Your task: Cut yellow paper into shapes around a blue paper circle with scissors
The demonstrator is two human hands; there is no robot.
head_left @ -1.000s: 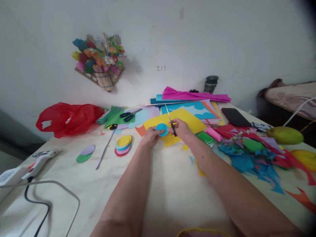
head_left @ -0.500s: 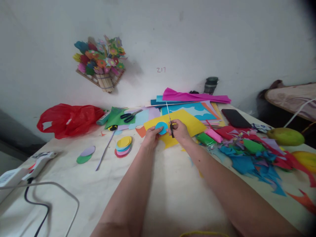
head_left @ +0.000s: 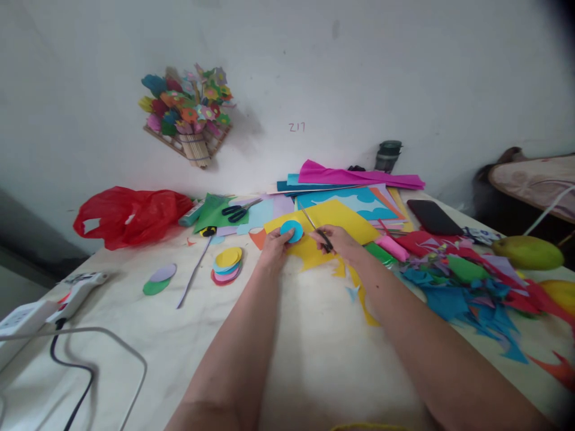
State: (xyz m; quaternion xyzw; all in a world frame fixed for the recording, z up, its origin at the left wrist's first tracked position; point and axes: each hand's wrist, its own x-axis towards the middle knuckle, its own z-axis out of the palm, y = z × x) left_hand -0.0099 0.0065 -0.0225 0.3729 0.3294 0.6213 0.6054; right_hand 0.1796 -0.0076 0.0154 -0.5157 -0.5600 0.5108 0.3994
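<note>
Between the thumb and fingers of my left hand (head_left: 275,248) is a blue paper circle (head_left: 292,230). My right hand (head_left: 338,240) is closed around the dark handles of a pair of scissors (head_left: 309,219), whose blades point up and to the left, a little apart from the circle. Beneath both hands lies a yellow paper sheet (head_left: 341,216) with a ragged front edge. To the left is a stack of paper circles (head_left: 228,258), yellow on top, with blue, pink and red edges showing below. Further left, a purple circle (head_left: 163,273) overlaps a green circle (head_left: 156,287).
Dark-handled scissors (head_left: 237,212) rest on papers at the back. Paper scraps (head_left: 462,293) heap up on the right beside a phone (head_left: 433,216) and a green mango (head_left: 526,252). A red plastic bag (head_left: 130,216) lies back left. A power strip (head_left: 76,297) with cables sits at the left edge.
My right hand with the scissors has moved right and slightly down, away from the blue circle, and the blades now tilt further left. My left hand still holds the circle.
</note>
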